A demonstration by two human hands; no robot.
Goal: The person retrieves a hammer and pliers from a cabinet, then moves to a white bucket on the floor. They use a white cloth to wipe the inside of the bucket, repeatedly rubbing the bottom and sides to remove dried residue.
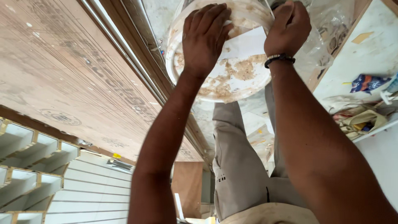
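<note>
Sawdust and pale crumbs cake the inside of a white plastic bucket [232, 79], which sits low between the person's legs, its round mouth facing the camera. The left hand [206, 35] lies palm-down inside the mouth with fingers together and curled over the far rim, pressing on a white sheet [248, 43] that lies inside the bucket. The right hand [289, 27] is closed in a fist at the bucket's far right edge; it seems to grip the rim or the clear plastic bag [327, 37] bunched there, though which of the two I cannot tell.

Judging by the residue, the bucket is largely emptied but far from clean: brown patches cling across the bottom and near wall, while the part under the sheet looks whiter. Most of the scraping or wiping seems left to do.

Plywood boards [74, 83] lean along the left side, with white stepped shelving [29, 166] at the lower left corner. On the white worktop [373, 58] to the right, crumpled wrappers [358, 118] lie near its front edge.
</note>
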